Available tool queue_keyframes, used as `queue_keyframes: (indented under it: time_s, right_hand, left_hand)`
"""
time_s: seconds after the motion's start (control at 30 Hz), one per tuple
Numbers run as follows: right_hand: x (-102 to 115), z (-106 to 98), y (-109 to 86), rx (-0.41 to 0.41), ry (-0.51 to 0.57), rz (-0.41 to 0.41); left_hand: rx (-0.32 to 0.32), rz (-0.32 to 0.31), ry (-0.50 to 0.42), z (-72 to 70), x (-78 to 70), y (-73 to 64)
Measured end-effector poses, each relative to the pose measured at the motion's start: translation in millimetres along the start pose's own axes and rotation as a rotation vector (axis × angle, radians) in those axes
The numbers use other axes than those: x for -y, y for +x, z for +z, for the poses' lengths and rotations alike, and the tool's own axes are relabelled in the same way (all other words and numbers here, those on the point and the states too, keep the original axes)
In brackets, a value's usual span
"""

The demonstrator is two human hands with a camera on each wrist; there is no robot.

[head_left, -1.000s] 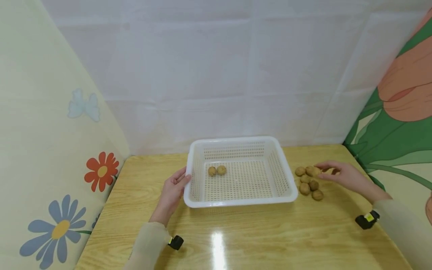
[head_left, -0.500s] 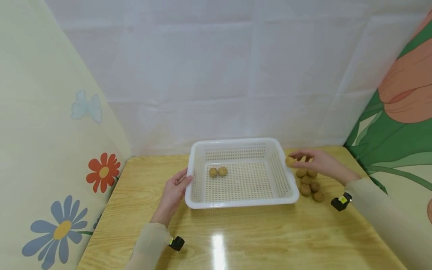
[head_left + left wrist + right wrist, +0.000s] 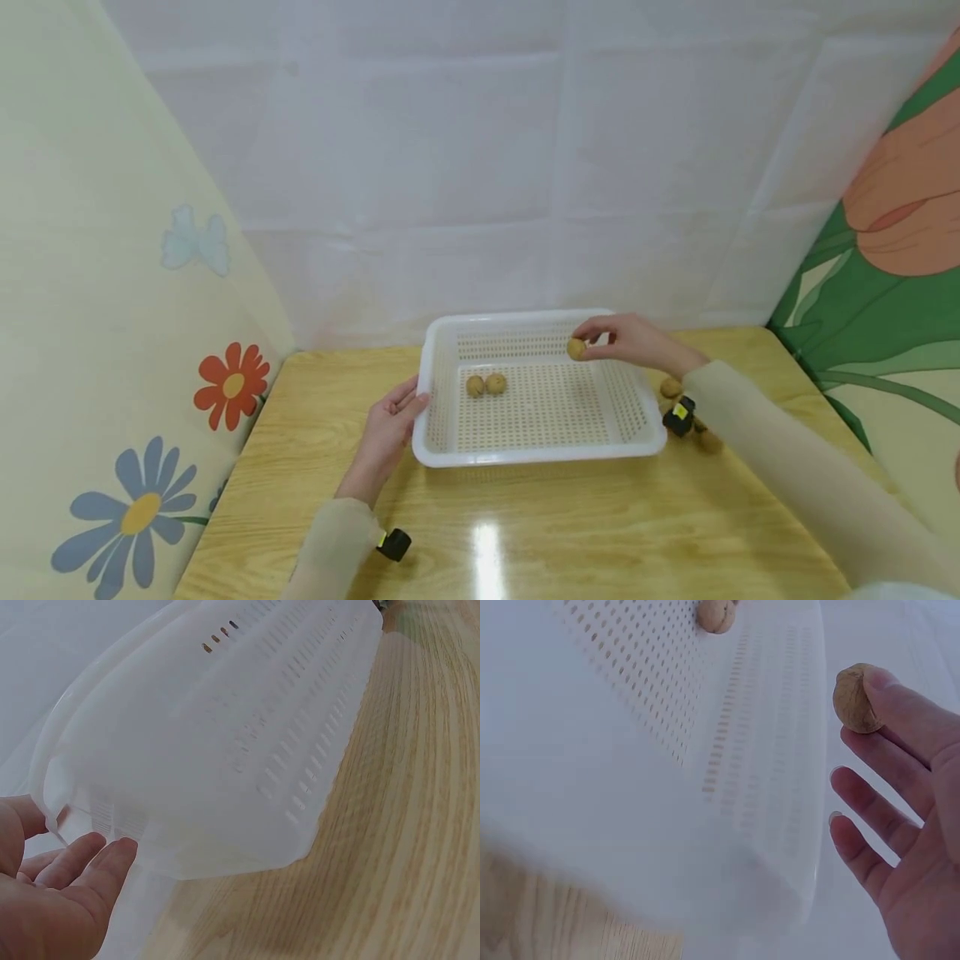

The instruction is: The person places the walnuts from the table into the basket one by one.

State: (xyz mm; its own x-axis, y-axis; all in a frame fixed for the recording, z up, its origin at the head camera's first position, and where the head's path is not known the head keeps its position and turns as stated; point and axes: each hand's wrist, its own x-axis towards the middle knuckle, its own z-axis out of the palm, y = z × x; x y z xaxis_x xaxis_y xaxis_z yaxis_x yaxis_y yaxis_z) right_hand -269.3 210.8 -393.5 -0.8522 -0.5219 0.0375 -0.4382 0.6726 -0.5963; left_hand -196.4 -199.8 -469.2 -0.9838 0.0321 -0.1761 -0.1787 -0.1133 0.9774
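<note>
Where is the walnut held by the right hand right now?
In the head view, the held walnut, pinched by the right hand, shows against the far side of the white basket, to the right of the two walnuts inside.

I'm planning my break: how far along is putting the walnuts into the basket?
Done: two walnuts lie in the white basket. In hand: the right hand pinches a third walnut, seemingly over the basket; the left hand holds the basket. Remaining: more walnuts on the table, partly hidden by the right arm.
</note>
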Motion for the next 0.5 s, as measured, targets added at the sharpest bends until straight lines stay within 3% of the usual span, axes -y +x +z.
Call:
queue_keyframes:
  time_s: [0.23,0.5]
  right_hand:
    - [11,23,33.8,0.034,0.060,-0.098]
    - [4,55,66.3,0.091,0.072,-0.177]
  left_hand:
    - [-0.002,0.012,0.010,-0.5,1.1,-1.2]
    - [-0.022,0.007,0.016,1.1,0.7,-3.5]
